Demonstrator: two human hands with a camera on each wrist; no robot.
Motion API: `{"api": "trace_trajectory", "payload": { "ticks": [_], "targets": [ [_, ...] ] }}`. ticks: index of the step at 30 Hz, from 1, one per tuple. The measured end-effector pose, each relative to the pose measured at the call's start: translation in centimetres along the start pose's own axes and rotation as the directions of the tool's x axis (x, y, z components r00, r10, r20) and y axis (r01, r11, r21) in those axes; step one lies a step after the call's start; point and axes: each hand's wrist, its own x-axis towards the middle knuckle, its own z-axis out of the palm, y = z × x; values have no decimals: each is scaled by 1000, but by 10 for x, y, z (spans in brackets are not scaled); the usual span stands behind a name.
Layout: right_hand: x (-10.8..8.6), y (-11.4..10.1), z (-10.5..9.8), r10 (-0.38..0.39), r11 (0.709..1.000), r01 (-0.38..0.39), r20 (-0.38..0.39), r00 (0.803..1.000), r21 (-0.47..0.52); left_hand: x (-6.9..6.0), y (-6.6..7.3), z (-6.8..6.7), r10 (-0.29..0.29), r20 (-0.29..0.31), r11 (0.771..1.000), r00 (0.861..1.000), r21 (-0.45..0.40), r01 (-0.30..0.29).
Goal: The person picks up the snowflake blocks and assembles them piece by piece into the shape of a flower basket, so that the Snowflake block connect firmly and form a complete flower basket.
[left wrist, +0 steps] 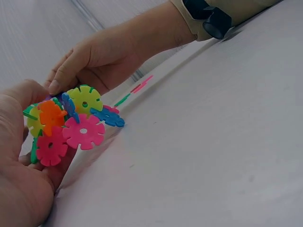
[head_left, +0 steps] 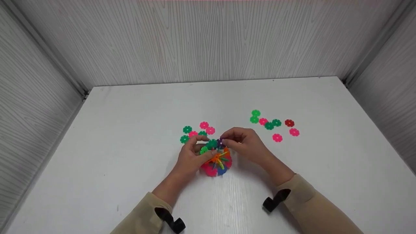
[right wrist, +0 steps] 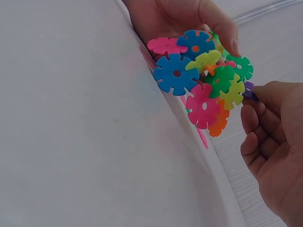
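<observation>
A cluster of interlocking notched plastic discs in pink, blue, orange, yellow and green is gripped by my left hand, its thumb lying across the near side. My right hand pinches a purple notched disc between thumb and fingertips at the cluster's far right edge. In the right wrist view the purple disc touches the cluster beside a yellow disc; whether its slot is joined cannot be seen. Fingers hide part of the cluster's left side.
Loose pink and green discs lie on the white table just beyond my left hand. Farther right lies another scatter of green, pink and red discs. Wood-grain panels enclose the table at the back and sides.
</observation>
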Motion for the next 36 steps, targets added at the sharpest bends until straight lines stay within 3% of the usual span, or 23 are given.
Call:
{"api": "trace_trajectory", "payload": {
  "ticks": [4, 8, 13, 20, 29, 36],
  "targets": [
    [2, 1, -2, -1, 1000, 1, -2, 1000, 13, 0, -2, -1, 18, 14, 1000, 1000, 23, -19],
    [14, 5, -7, 36, 999, -35, -39, 999, 29, -2, -3, 0, -3, -2, 1000, 1000, 9, 3],
    [44, 13, -8, 160, 985, -162, -34, 987, -56, -3, -3, 1, -15, -2, 1000, 1000, -7, 15],
    [73, 24, 7, 317, 940, -308, 43, 947, -150, -3, -1, -1, 18, -25, 1000, 1000, -12, -19],
    [77, 29, 12, 297, 932, -266, 99, 950, -245, -1, -2, -1, 71, -28, 997, 997, -39, -73],
    [59, 30, 3, 258, 938, -219, 119, 959, -270, 0, -2, -1, 26, -17, 999, 1000, -37, -27]
  ]
}}
